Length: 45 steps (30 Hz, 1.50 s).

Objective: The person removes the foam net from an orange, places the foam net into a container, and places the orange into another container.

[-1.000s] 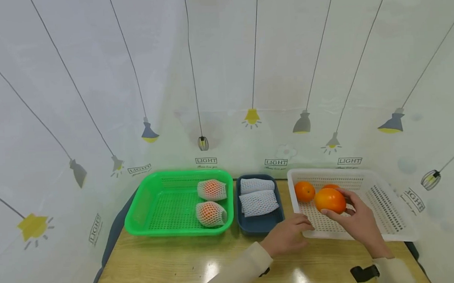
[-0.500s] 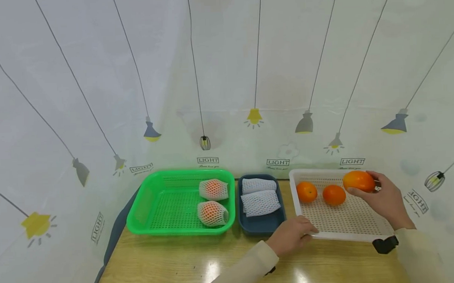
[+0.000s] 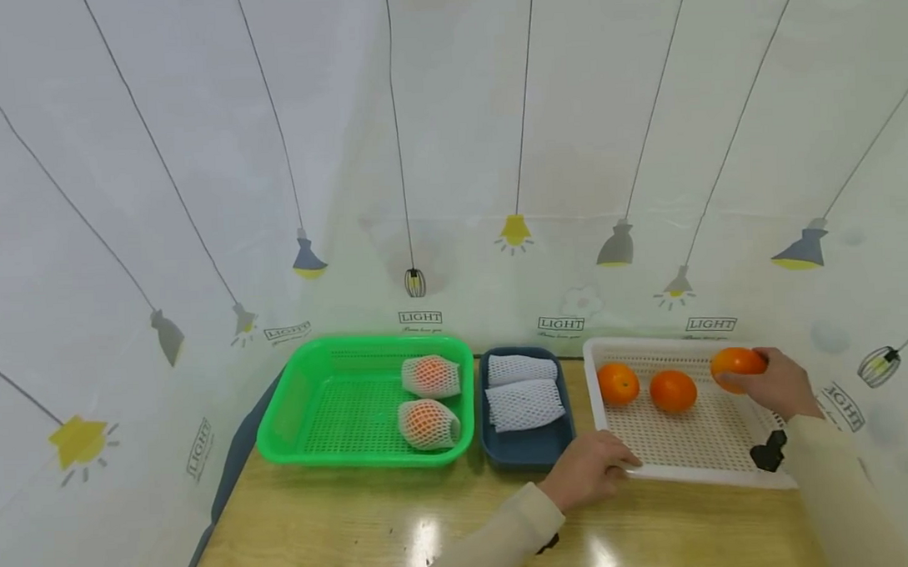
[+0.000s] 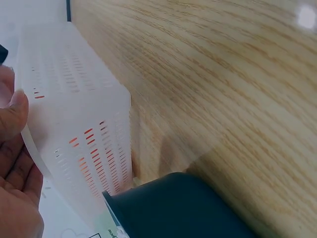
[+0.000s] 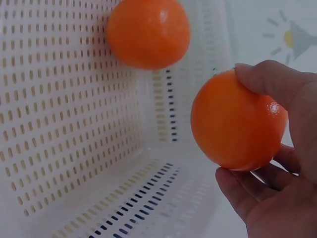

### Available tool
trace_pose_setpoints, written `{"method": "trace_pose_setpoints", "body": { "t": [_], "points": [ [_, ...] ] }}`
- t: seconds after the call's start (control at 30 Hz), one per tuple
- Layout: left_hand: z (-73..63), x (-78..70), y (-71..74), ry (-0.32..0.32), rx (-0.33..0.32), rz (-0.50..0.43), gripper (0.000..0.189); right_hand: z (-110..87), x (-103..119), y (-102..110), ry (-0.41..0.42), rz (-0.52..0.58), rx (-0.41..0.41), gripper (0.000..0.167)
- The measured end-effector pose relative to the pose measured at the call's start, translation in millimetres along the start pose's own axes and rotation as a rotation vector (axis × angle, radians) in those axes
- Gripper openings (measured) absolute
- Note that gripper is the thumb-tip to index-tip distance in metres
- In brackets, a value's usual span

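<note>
Above the right part of the white basket [image 3: 704, 476], my right hand [image 3: 788, 382] holds an orange [image 3: 736, 368] between thumb and fingers. In the right wrist view the held orange [image 5: 233, 124] shows smooth and shiny, high by the basket's wall. Two more oranges, one at the left [image 3: 618, 384] and one toward the middle [image 3: 673, 390], lie on the basket's floor. My left hand [image 3: 590, 471] grips the basket's near left corner. The left wrist view shows its thumb and fingers [image 4: 17, 116] on either side of the rim.
Left of the white basket stands a dark blue tray [image 3: 531, 463] with two white foam net sleeves [image 3: 524, 404]. Farther left, a green basket [image 3: 355, 462] holds two fruits in foam nets [image 3: 429, 424]. A lamp-printed curtain [image 3: 457, 150] hangs close behind the wooden table [image 3: 342, 521].
My right hand has carried the orange rightward and back, from over the basket's middle to near its far right, uncovering the middle orange. My left hand stays at the basket's corner.
</note>
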<state>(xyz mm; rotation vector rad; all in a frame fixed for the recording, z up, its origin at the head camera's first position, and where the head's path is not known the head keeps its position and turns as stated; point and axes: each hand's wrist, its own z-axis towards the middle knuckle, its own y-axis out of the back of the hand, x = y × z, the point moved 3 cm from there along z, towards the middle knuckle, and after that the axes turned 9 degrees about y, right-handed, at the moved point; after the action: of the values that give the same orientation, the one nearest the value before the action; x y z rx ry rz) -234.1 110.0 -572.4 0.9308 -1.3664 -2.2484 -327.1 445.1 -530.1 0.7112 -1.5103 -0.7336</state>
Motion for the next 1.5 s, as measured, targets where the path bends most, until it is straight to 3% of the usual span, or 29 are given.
{"method": "trace_pose_setpoints", "body": {
  "t": [0.2,0.33,0.5,0.67,0.93,1.17,1.5],
  "points": [
    [2.9,0.0,-4.6,0.001,0.002,-0.01,0.027,15.8,-29,-10,-0.102,-0.033,0.086,0.103],
    [1.5,1.6,-6.6,0.025,0.021,-0.017,0.028,19.0,-36,-20,-0.135,-0.046,0.14,0.107],
    [-2.5,4.2,-1.6,0.051,0.036,-0.028,0.029,9.5,-15,-30,-0.147,-0.052,0.162,0.104],
    [-2.1,4.7,-1.6,0.028,0.015,-0.057,0.028,0.6,8,-30,-0.129,-0.053,0.162,0.096],
    [1.0,4.7,-5.0,0.013,-0.006,-0.072,0.028,4.2,9,-28,-0.113,-0.062,0.175,0.093],
    [2.1,2.9,-1.8,0.029,-0.006,-0.089,0.028,9.0,7,-27,-0.114,-0.068,0.221,0.102],
    [2.7,4.4,-4.7,0.028,-0.012,-0.104,0.029,39.7,-43,-36,-0.135,-0.052,0.235,0.117]
  ]
}}
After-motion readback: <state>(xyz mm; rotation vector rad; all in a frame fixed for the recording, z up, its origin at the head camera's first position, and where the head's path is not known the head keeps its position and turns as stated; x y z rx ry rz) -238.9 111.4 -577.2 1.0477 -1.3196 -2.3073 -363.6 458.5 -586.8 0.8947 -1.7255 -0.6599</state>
